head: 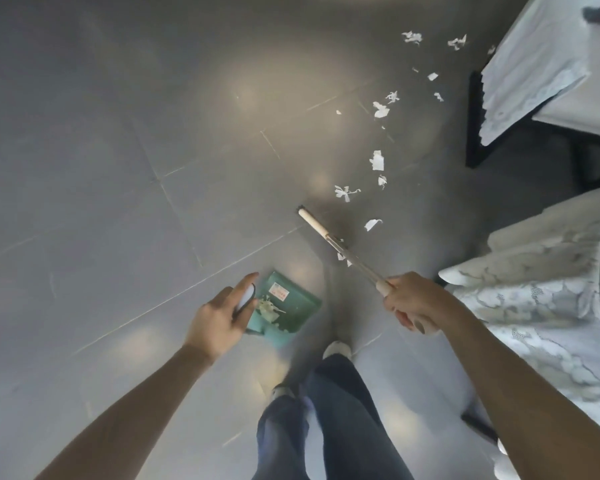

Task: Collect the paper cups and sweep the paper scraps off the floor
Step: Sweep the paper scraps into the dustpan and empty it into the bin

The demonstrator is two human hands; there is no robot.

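Sweeping time: right hand [414,303] grips the broom [329,239], left hand [222,315] holds the dustpan [291,306] handle; next, brush the far scraps [378,161] in.

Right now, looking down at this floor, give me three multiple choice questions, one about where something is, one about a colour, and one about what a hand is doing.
1. Where do most of the torn white paper scraps lie on the grey tiled floor?
A. Ahead and to the right, toward the cloth-covered furniture
B. Behind the feet
C. On the far left

2. What colour is the plastic dustpan?
A. Red
B. Teal green
C. Black

3. What is the right hand doing?
A. Hanging free
B. Pressing flat on the floor
C. Gripping the pale long broom handle

Answers: 1 A, the scraps trail away on the right, ahead of the broom. 2 B, the pan beside the left hand is teal green, with scraps already in it. 3 C, the fingers curl round the handle's near end.
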